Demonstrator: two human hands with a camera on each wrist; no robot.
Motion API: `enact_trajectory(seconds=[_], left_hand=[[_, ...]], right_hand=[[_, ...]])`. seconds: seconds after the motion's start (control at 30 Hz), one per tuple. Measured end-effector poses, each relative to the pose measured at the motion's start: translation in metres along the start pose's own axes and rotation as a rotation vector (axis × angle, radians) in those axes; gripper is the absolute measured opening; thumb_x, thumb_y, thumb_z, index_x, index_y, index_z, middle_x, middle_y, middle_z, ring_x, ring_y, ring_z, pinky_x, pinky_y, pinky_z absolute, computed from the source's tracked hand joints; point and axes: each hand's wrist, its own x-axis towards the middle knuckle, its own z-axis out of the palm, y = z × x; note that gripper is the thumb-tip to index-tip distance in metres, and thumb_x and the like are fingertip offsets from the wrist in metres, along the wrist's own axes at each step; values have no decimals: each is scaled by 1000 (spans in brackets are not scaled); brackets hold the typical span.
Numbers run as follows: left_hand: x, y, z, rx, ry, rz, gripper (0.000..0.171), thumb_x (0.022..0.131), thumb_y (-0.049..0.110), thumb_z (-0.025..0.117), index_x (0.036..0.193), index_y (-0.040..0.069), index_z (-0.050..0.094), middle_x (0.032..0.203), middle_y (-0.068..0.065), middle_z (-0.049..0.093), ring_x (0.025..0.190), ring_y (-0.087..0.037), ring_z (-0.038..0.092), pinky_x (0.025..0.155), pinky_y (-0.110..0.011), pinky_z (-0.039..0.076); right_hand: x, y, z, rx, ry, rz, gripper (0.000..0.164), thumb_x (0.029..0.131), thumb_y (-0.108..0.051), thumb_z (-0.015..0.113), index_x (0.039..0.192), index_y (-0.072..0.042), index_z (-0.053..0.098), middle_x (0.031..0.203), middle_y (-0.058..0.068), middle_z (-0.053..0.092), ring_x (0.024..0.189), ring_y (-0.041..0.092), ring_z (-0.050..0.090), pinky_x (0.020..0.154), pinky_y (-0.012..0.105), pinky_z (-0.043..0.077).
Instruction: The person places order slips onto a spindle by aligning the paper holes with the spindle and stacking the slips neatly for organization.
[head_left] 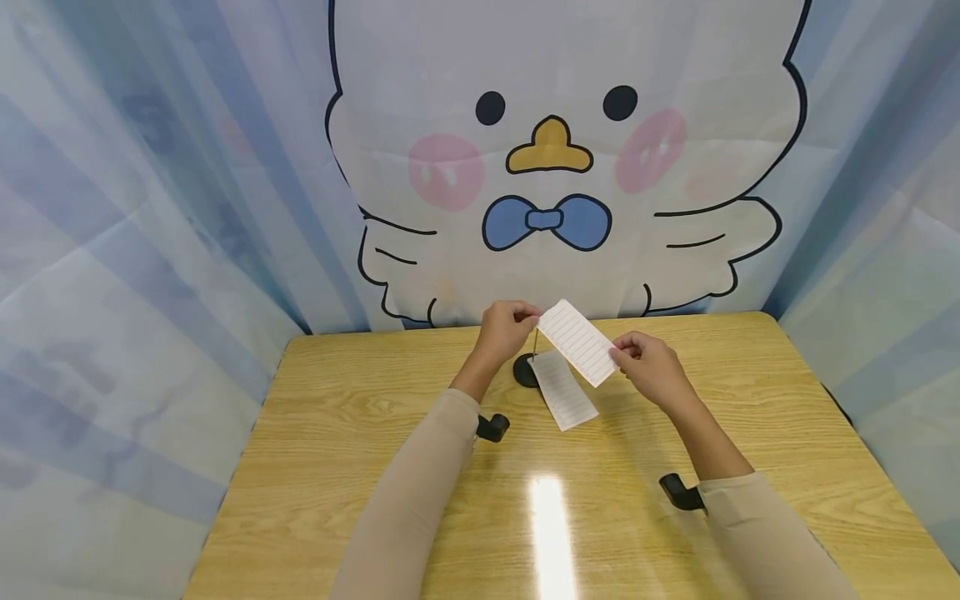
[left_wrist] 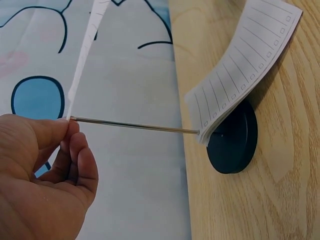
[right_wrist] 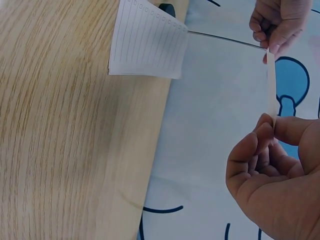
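A lined white paper slip [head_left: 577,342] is stretched between both hands at the tip of a thin metal spike [left_wrist: 135,125]. My left hand [head_left: 506,329] pinches its left corner right beside the spike's top. At the opposite end, my right hand [right_wrist: 275,170] pinches the slip between thumb and fingers. The spike rises from a round black base [left_wrist: 240,145] on the table. Lower on the spike hangs a small stack of lined slips [head_left: 562,390], pierced near one corner and curving down past the base. Whether the spike's point passes through the held slip, I cannot tell.
The wood-grain table [head_left: 360,467] reaches back to a curtain [head_left: 570,267] with a cartoon bird print. Black wrist mounts [head_left: 681,492] stick out beside both forearms. A bright light reflection [head_left: 551,533] falls on the table's front middle.
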Motion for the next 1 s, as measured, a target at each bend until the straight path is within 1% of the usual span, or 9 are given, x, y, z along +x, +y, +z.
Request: enact_trajectory(seconds=[0.2, 0.47, 0.77, 1.0], left_hand=[[0, 0, 0, 2, -4, 0, 16, 103, 12, 66, 108, 9, 80, 107, -6, 75, 96, -20, 68, 82, -33, 58], [0, -1, -1, -16, -9, -20, 16, 103, 13, 65, 108, 10, 81, 106, -6, 75, 94, -19, 68, 81, -33, 58], [3, -2, -2, -13, 0, -5, 15, 102, 13, 66, 106, 11, 81, 105, -5, 76, 92, -18, 68, 79, -32, 58], [4, -3, -1, -16, 2, -17, 15, 102, 14, 67, 105, 11, 81, 104, -5, 76, 92, -18, 68, 79, -32, 58]], right_hand=[[0, 0, 0, -3, 2, -1, 26, 106, -21, 57, 117, 2, 65, 103, 18, 70, 87, 24, 62, 69, 30, 51], [2, 2, 2, -5, -15, 9, 27, 107, -22, 58, 118, 1, 65, 104, 17, 69, 87, 23, 62, 70, 29, 51], [3, 1, 1, -6, -3, 3, 27, 107, -22, 58, 118, 1, 65, 102, 17, 68, 85, 23, 61, 69, 30, 50], [4, 2, 2, -5, -16, 12, 28, 107, -22, 57, 119, 2, 65, 102, 17, 69, 86, 24, 61, 69, 30, 51]])
